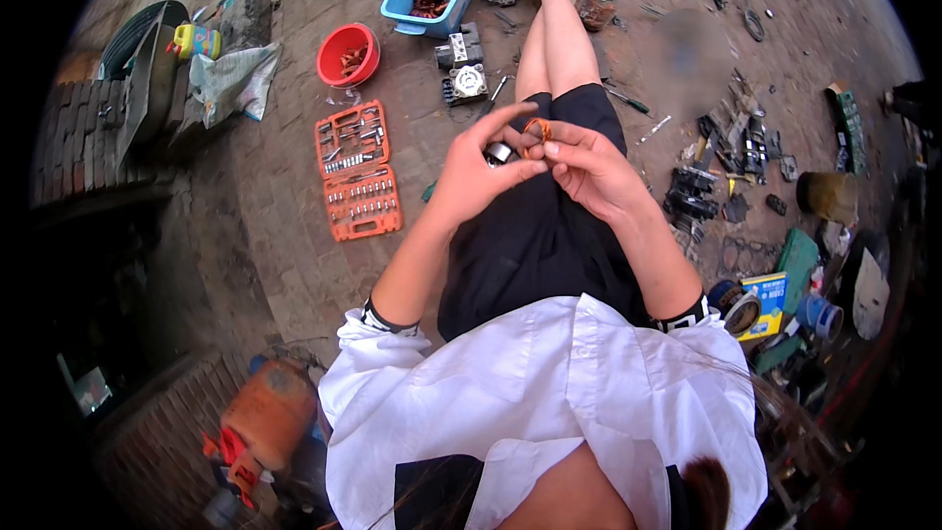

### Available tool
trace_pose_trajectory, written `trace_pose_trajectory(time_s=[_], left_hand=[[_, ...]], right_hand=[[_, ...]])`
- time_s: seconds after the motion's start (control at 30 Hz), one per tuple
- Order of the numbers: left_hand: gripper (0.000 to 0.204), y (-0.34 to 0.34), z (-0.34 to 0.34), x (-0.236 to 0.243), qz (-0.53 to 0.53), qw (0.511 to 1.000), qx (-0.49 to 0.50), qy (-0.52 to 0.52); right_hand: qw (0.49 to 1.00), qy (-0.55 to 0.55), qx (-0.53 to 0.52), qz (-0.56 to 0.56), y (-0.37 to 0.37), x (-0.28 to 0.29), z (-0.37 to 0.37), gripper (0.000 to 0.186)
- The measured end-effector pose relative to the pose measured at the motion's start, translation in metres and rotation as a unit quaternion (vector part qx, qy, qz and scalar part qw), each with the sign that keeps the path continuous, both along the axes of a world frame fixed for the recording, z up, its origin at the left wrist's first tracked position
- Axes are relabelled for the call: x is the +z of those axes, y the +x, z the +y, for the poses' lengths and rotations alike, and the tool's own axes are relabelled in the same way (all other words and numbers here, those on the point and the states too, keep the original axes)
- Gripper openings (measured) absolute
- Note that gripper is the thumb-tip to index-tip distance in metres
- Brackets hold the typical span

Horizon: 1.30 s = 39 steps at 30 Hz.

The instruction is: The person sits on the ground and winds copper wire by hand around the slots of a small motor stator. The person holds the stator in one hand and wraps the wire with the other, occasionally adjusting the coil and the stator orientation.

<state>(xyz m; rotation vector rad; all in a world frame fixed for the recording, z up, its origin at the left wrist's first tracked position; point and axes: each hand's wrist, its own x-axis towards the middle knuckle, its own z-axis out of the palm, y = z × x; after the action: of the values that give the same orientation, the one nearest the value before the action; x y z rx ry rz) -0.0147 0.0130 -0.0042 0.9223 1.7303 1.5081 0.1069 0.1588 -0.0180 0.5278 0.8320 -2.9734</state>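
My left hand (471, 175) and my right hand (601, 175) meet above my lap. The right thumb and fingers pinch a small tangle of orange, copper-coloured wire (536, 128), part of which loops up between the hands. Curled around a small black-and-silver round part (500, 152), the left hand has its thumb and index finger reaching toward the wire. Its other fingers are mostly hidden, and the part's exact kind is too small to make out.
To the left lie an orange socket set (358, 186), a red bowl (348, 55) and a blue basin (400, 2) with reddish-brown pieces. Metal machine parts (466, 79) stand beside my legs. Screwdrivers, dark parts (692, 194) and cans (820, 316) litter the right. An orange gas cylinder (270, 412) stands lower left.
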Motion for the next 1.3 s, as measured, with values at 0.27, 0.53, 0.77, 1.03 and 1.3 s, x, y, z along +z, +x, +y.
trace_pose_trajectory(time_s=[0.27, 0.53, 0.77, 1.03, 1.3], left_hand=[[0.042, -0.035, -0.008, -0.002, -0.429, 0.886, 0.138, 0.111], [0.04, -0.05, -0.016, -0.003, -0.453, 0.851, 0.178, 0.198], [0.026, -0.057, -0.014, 0.004, -0.429, 0.819, 0.246, 0.292], [0.026, -0.065, -0.015, 0.006, -0.399, 0.801, 0.276, 0.351], [0.022, -0.069, -0.023, -0.009, -0.382, 0.789, 0.324, 0.356]], right_hand=[[0.983, 0.161, -0.025, -0.081, 0.002, -0.005, -0.001, 0.029], [0.968, 0.208, 0.005, -0.143, 0.005, -0.023, -0.015, 0.027], [0.987, 0.074, 0.087, -0.112, 0.014, -0.025, -0.029, 0.028], [0.995, -0.038, 0.066, -0.07, 0.017, -0.01, -0.038, 0.029], [0.999, -0.032, 0.023, -0.032, 0.018, 0.002, -0.037, 0.031]])
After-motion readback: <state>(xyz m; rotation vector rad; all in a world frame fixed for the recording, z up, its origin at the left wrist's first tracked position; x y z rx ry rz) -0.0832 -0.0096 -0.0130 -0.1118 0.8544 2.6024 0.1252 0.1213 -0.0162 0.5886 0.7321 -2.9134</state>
